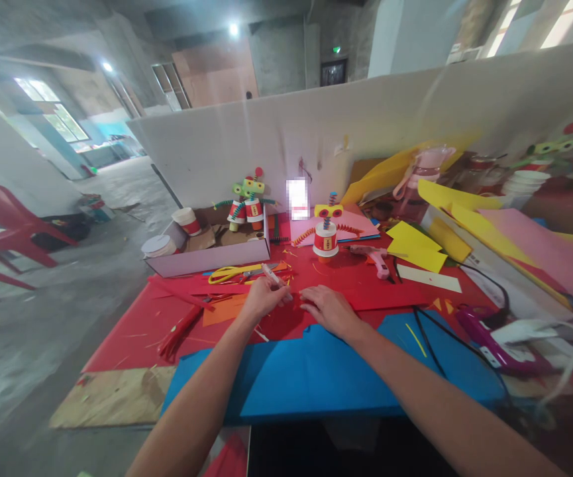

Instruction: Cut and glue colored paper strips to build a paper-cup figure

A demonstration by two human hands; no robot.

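My left hand [265, 298] is closed around a slim white pen [270, 272], its tip end hidden by the fingers. Under both hands lies red paper, including a long red paper strip [390, 297]. My right hand [330, 310] rests on that strip with its fingers stretched out, a short gap from the left. Blue paper [271, 384] covers the table edge below my wrists. Beyond the hands stands a paper-cup figure [326, 238] with a yellow head and folded orange arms. Yellow-handled scissors [231, 273] lie left of the pen.
A pink glue gun [376, 258] lies right of the figure. A purple tool [497, 344] and black cords are at the right. An open box [216, 257] holds more cup figures. Yellow sheets [415, 245] and a white partition [365, 119] stand behind. Red strips [179, 334] lie left.
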